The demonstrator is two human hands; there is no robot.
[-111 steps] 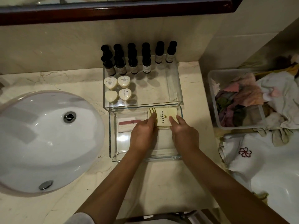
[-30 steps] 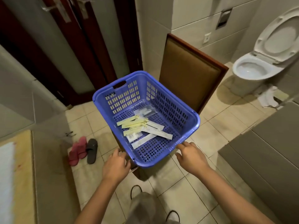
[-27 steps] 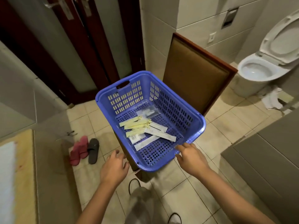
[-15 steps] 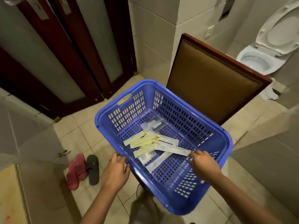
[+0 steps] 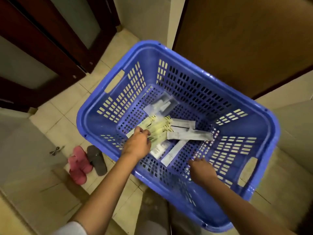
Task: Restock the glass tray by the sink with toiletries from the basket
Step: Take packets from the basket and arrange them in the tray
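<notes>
The blue plastic basket (image 5: 186, 53) fills the middle of the head view. On its perforated floor lie several yellow packets (image 5: 160, 128), long white sachets (image 5: 189, 135) and a clear wrapped item (image 5: 160, 106). My left hand (image 5: 137, 143) reaches in over the near-left rim. Its fingertips are down on the left ends of the yellow packets; whether they grip is not clear. My right hand (image 5: 201, 170) hovers inside the basket near the front wall, fingers loose, holding nothing. The glass tray and sink are out of view.
A brown padded panel (image 5: 237, 39) stands behind the basket on the right. Dark wooden doors (image 5: 50, 39) are at the upper left. Pink slippers (image 5: 79, 163) and a dark slipper (image 5: 97, 160) lie on the tiled floor to the left.
I turned from the sink trays to the basket and leaned closer. My left hand went from outside the rim onto the yellow packets. My right hand drew back toward the front wall.
</notes>
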